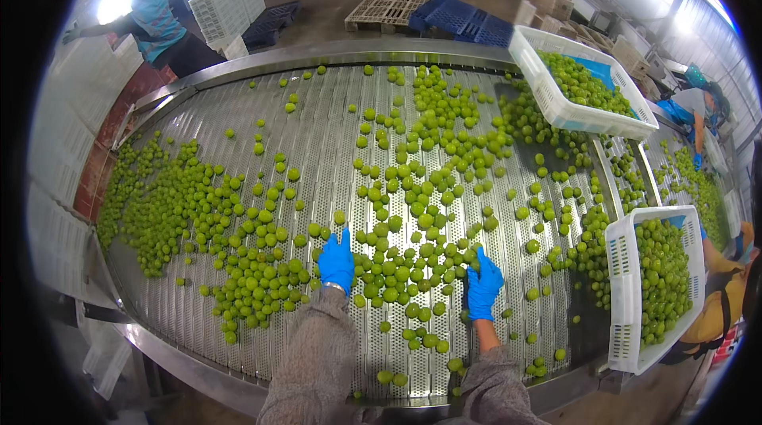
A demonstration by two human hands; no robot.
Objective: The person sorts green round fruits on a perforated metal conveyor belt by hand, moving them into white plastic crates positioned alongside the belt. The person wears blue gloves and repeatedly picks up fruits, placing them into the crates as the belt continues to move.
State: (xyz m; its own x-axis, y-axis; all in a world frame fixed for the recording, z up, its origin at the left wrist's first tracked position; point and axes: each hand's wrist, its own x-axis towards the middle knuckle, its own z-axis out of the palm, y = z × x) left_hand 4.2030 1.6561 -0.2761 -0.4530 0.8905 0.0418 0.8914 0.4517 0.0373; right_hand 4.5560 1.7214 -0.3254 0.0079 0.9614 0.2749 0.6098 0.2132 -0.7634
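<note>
Many small round green fruits (393,222) lie spread over a perforated slatted metal conveyor (333,151) in front of me. My left hand (336,261), in a blue glove, reaches onto the conveyor among them, its fingers apart and pointing away from me. No fruit shows in its grasp. To the right, my right hand (485,287), gloved in blue too, stands side-on against the right edge of the central cluster. Fruit lies at its fingertips and thumb; whether any is gripped is hidden. Grey knit sleeves cover both forearms.
Two white plastic crates, a far one (586,121) and a near one (622,300), hold green fruit at the right. A raised metal rim (333,55) borders the conveyor. People work at the far left and right. Pallets (387,8) lie beyond.
</note>
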